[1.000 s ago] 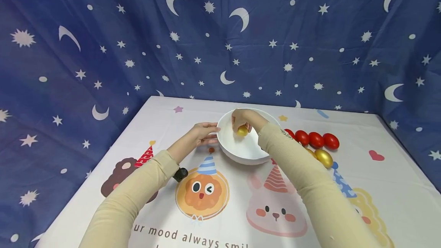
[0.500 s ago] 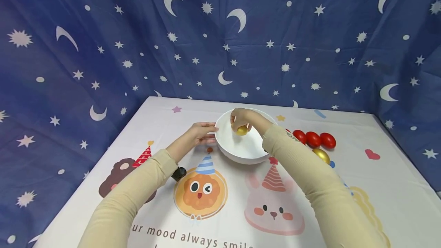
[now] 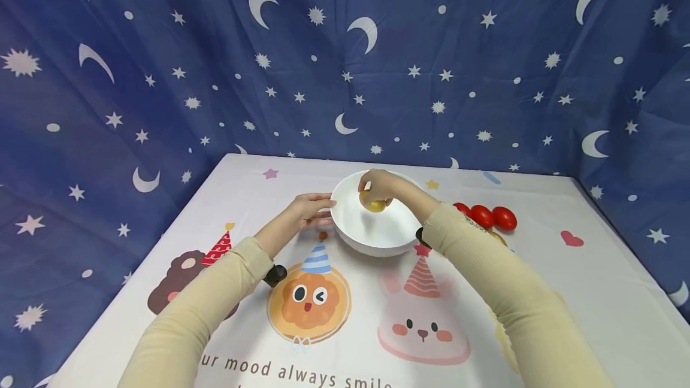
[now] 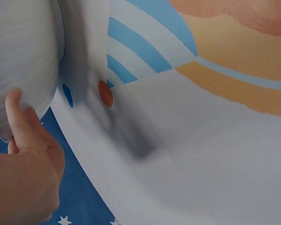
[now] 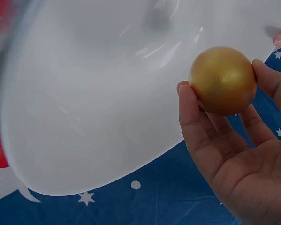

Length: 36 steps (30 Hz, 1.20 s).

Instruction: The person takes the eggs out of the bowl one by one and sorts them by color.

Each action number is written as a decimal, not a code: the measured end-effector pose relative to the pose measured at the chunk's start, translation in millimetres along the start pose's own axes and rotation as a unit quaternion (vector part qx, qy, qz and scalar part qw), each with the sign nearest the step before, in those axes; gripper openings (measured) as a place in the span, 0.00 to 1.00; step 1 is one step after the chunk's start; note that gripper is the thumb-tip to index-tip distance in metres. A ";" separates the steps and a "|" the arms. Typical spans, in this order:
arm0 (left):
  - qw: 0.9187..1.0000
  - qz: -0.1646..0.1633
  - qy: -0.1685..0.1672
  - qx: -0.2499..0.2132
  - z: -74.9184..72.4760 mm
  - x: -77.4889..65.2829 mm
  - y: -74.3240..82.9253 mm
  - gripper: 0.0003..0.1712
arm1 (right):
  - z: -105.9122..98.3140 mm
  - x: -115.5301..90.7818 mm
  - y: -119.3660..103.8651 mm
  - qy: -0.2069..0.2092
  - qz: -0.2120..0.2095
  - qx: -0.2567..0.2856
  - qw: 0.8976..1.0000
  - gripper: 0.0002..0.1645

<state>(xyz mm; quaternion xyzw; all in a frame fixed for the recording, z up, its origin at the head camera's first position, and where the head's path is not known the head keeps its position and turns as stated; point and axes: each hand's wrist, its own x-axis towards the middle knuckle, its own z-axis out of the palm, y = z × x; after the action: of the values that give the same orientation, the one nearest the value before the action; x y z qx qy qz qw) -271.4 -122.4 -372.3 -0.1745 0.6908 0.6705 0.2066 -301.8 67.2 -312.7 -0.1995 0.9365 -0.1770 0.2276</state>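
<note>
A white bowl (image 3: 377, 235) stands toward the back of the table. My left hand (image 3: 308, 208) grips its left side, thumb at the rim and fingers against the outer wall; the left wrist view shows this hand (image 4: 27, 173) on the bowl's outside (image 4: 23, 56). Over the bowl, my right hand (image 3: 381, 184) pinches a gold egg (image 3: 374, 205) between thumb and fingertips. In the right wrist view the egg (image 5: 223, 80) is held at the fingertips, with the bowl's smooth inner wall (image 5: 84, 131) behind it.
Several red eggs (image 3: 505, 218) lie in a row right of the bowl. A gold egg (image 3: 497, 237) beside them is mostly hidden by my right sleeve (image 3: 501, 280). A blue star-and-moon curtain (image 3: 302, 47) hangs behind the white printed table cover (image 3: 566, 280).
The head view has shifted slightly right. My right forearm has swung a little rightward, covering more of the gold eggs on the table. Both hands keep their holds.
</note>
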 end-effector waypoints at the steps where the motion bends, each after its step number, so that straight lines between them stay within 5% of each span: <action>1: 1.000 0.001 0.000 0.003 0.1 -0.4 -0.4 0.28 | 0.8 -1.5 1.5 0.003 -0.004 0.007 1.000 0.22; 16: 1.000 0.005 0.011 -0.003 0.0 0.9 -4.8 0.27 | 10.0 -27.7 11.1 0.077 -0.050 0.072 0.993 0.21; 36: 1.000 0.003 0.006 -0.013 0.9 -0.7 -6.8 0.27 | 8.0 -62.7 16.7 0.139 -0.087 0.093 0.982 0.21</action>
<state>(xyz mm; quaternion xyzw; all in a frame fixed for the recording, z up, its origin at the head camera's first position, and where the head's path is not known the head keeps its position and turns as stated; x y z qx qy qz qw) -267.3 -121.8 -377.8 -0.1794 0.6838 0.6790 0.1981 -251.5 108.1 -304.1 -0.2316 0.9176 -0.3085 0.0961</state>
